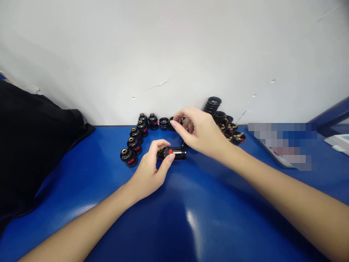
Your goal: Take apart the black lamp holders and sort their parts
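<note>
My left hand (152, 163) is closed around a black lamp socket (179, 153) with a red switch. The socket lies on its side, its narrow end toward my palm and its open cylinder pointing right. Above and to the right, my right hand (201, 133) has its fingers curled and its thumb stretched toward the left. Its fingertips are beside a black ring (171, 124); whether they grip anything is hidden. Another black threaded ring (164, 123) stands just left of that one. Dark parts behind the right fingers are partly covered.
Several assembled black sockets (134, 145) with brass tops stand in a line at left. Ring stack (212, 104) and open sockets with brass contacts (238, 137) sit at right on the blue table (131, 218). Black cloth (35, 145) lies left; a partly blurred flat item (283, 145) lies right.
</note>
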The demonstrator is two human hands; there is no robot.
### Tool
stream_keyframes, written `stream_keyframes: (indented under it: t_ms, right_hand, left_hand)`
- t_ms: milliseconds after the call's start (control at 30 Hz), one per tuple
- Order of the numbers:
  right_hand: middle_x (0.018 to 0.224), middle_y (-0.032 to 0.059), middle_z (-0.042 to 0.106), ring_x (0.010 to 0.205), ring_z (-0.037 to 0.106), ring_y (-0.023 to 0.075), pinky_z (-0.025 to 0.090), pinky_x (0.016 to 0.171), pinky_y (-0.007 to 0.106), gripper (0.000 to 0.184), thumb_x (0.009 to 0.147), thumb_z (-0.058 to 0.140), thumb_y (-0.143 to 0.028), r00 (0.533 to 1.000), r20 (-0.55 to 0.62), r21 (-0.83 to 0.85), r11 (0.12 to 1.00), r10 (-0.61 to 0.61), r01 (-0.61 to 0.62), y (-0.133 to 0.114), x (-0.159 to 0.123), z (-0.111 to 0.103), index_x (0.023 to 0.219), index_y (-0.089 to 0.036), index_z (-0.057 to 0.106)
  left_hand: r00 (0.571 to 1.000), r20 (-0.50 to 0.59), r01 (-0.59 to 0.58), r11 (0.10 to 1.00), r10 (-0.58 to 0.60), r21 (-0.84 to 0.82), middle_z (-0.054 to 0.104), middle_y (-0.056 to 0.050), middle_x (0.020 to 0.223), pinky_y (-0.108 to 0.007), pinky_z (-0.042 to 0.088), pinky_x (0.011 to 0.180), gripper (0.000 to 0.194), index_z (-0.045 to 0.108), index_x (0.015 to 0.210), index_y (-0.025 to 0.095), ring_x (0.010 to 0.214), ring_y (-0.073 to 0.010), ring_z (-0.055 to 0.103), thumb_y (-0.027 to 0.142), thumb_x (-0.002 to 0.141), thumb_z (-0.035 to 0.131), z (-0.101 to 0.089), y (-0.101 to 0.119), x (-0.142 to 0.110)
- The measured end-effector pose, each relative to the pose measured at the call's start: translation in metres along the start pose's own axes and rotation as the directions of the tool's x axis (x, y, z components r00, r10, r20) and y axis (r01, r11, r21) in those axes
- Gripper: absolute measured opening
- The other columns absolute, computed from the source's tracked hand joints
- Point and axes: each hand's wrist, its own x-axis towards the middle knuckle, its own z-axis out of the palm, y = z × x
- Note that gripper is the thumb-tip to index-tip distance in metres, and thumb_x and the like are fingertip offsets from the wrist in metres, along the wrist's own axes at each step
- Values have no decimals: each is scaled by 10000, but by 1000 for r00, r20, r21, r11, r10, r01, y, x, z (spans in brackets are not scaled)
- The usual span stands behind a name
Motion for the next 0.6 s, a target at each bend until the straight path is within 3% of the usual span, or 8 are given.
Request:
stream_keyframes:
  t_ms: [100,167,233,300,400,600]
  right_hand:
    - [844,37,697,649,600,160,478,636,313,192,1074,549,-350,975,146,81,980,168,-181,-17,-38,-6,981,-202,630]
    - [794,19,679,604,601,149,469,570,296,284,1097,495,-435,908,315,172,924,276,-340,-20,-63,-5,971,-213,618]
    - [816,5,676,571,622,135,482,509,273,340,1093,476,-537,826,457,348,788,331,-508,-18,-81,0,1023,-223,589]
    - [782,-16,645,553,616,128,500,489,259,366,1065,519,-587,794,488,475,652,362,-590,-15,-93,5,1052,-224,570]
    - [721,-29,621,562,608,126,530,526,258,387,1039,573,-598,799,463,558,575,383,-599,-10,-100,10,1047,-212,572]
    - [763,-17,641,590,633,122,541,545,254,426,1033,585,-611,826,445,617,551,345,-562,-6,-102,9,1121,-194,587]
  left_hand:
    - [1000,-18,-16,999,16,-37,660,-42,1189,-290,511,1005,265,460,1296,230,1126,-160,658,345,1085,573,3,0,-2]
    - [1000,-12,-18,999,18,-37,660,-36,1178,-287,525,972,267,458,1290,237,1089,-155,667,351,1082,582,4,0,-4]
    - [1000,20,-5,999,5,-36,664,-31,1158,-290,537,933,273,459,1289,245,1047,-155,675,366,1081,587,5,1,-4]
    - [997,82,14,999,-11,-35,670,-25,1120,-296,544,893,268,464,1276,249,1007,-158,679,382,1080,588,6,0,-4]
    - [985,173,19,999,-11,-44,678,-17,1067,-302,550,855,285,478,1232,248,971,-165,685,403,1054,639,5,-2,-3]
    - [975,212,-60,998,66,-34,707,-40,1135,-318,580,890,362,513,1245,247,1052,-198,726,406,1000,727,1,-4,-3]
